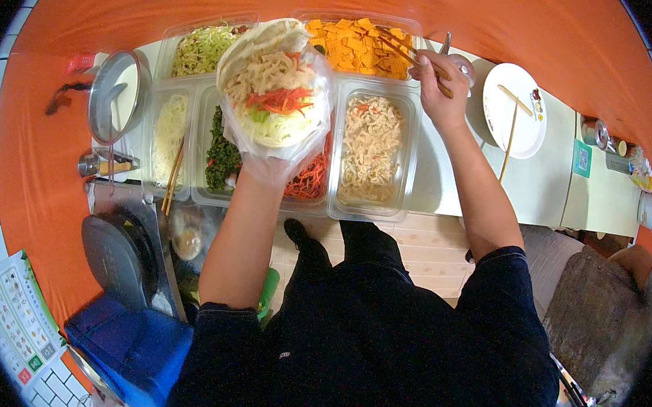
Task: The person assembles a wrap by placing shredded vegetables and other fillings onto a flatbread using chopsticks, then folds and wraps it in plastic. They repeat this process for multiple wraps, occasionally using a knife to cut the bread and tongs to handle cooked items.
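Observation:
My left hand point(265, 166), mostly hidden beneath thin clear plastic, holds up a round flatbread point(267, 76) in a plastic bag. On the bread lie pale shredded filling, red-orange shreds point(280, 100) and whitish-green shreds. My right hand point(445, 89) grips brown chopsticks point(412, 53), whose tips reach over a clear tub of orange waffle-patterned crisps point(363, 47). Below that tub stands another with pale shredded food point(371, 149). Under and beside the bread are tubs of dark green chopped vegetable point(223, 154), red shreds point(310, 176), white shreds point(170, 132) and light green shreds point(202, 53).
A metal bowl point(115, 98) of white batter or sauce with a ladle stands left. Chopsticks point(173, 175) lean on the white-shred tub. At right is a white plate point(514, 110) with a wooden spreader. A round black griddle point(115, 258) and a blue object point(127, 343) are lower left. Someone sits far right.

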`<state>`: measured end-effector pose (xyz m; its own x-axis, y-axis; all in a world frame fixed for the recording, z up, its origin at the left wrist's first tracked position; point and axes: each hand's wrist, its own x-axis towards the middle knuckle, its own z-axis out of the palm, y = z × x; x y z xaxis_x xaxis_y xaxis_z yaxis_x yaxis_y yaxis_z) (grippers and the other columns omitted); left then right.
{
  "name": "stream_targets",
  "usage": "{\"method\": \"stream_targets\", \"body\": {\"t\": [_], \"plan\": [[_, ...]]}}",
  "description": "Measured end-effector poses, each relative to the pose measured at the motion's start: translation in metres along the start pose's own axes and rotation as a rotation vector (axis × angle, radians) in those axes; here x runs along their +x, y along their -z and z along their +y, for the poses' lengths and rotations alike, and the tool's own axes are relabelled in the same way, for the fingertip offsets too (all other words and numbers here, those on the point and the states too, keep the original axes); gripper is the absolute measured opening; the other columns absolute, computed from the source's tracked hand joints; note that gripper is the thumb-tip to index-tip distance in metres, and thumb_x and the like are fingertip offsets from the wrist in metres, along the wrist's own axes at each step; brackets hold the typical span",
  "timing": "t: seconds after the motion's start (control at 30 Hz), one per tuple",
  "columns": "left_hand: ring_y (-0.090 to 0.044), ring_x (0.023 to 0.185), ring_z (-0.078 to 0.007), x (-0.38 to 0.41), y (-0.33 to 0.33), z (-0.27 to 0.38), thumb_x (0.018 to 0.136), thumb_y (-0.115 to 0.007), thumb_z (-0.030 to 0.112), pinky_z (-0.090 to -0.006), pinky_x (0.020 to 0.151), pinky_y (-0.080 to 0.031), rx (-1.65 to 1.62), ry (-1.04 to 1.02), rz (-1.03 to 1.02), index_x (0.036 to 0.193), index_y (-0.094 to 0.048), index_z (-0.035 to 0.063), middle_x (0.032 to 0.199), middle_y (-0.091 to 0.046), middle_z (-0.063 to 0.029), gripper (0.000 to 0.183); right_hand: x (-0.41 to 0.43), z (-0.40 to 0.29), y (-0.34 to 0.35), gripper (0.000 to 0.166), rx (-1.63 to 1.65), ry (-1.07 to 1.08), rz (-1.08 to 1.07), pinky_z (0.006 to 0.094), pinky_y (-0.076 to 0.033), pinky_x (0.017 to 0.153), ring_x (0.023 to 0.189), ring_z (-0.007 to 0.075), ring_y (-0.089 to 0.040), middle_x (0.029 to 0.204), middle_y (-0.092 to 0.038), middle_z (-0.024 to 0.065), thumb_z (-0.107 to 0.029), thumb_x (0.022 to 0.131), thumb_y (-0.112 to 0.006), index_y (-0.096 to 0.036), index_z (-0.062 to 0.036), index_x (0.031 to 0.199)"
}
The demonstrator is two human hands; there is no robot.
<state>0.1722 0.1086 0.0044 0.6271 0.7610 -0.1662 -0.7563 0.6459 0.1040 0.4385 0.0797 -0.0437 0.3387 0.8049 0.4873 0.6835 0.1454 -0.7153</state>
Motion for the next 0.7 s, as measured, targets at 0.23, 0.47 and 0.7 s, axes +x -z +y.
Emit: {"method": "stream_targets", "body": {"t": [0.23,0.47,0.7], "plan": [[-0.042,0.115,-0.0238,0.011,0.004,0.005,0.064,-0.063,0.062,-0.0343,0.091,-0.044,0.035,0.041,-0.042,0.130,-0.033,0.0069,0.127,-0.041,-0.0111,0.092,0.008,-0.014,0.015,0.014,-0.033,0.002,0.010,0.0249,-0.050,0.060,0.065,0.0172,-0.064,0.079,-0.065,0.0117,-0.010,0.086,-0.056,-0.062,0.0028,0.088],[-0.044,0.112,-0.0283,0.038,0.007,0.010,0.065,-0.062,0.057,-0.0414,0.094,-0.041,-0.043,-0.018,-0.047,0.126,-0.038,0.0025,0.121,-0.045,-0.0151,0.085,0.002,-0.087,0.077,0.018,0.391,-0.167,-0.010,0.0268,-0.051,0.059,0.068,0.0181,-0.064,0.078,-0.065,0.0124,-0.011,0.088,-0.052,-0.060,0.0039,0.093],[-0.049,0.105,-0.0264,0.047,-0.017,-0.016,0.085,-0.026,0.053,-0.0398,0.086,-0.046,-0.226,-0.004,-0.028,0.120,-0.044,0.0051,0.118,-0.047,-0.0145,0.062,0.008,-0.174,0.078,0.011,0.213,0.289,-0.150,0.0307,-0.051,0.068,0.069,0.0220,-0.065,0.080,-0.065,0.0133,-0.003,0.081,-0.055,-0.063,0.0024,0.088]]}}
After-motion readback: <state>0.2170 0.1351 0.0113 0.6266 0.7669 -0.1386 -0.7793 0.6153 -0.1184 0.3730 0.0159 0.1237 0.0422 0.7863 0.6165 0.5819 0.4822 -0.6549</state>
